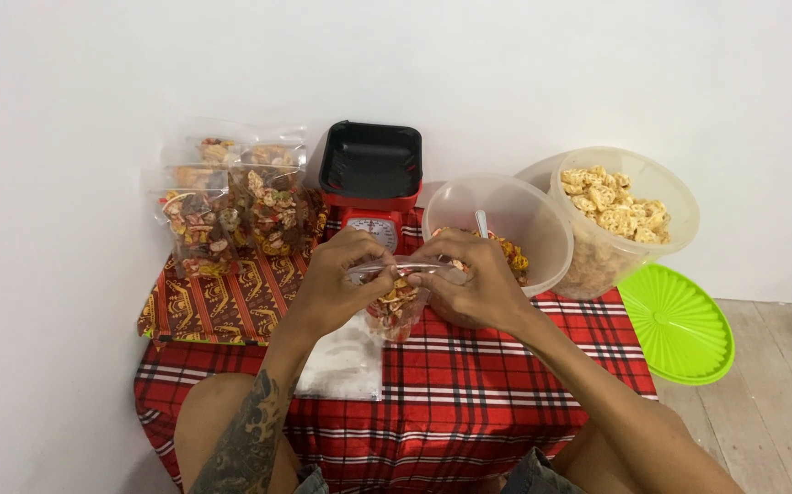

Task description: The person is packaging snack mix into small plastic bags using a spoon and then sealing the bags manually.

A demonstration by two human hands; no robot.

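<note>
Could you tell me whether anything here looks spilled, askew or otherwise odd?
Nothing looks spilled. The only oddity is the big tub of pale crackers, which sits tilted against the wall, its green lid off on the floor. Both hands pinch a small snack bag.

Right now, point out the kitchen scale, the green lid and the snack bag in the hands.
kitchen scale (370,161), head view, black weighing tray.
green lid (677,323), head view, ribbed top.
snack bag (396,306), head view, filled clear front.

Red scale w/ black tray (370,174), filled snack bags (231,206) at left, green lid (679,325) on floor at right.
</note>
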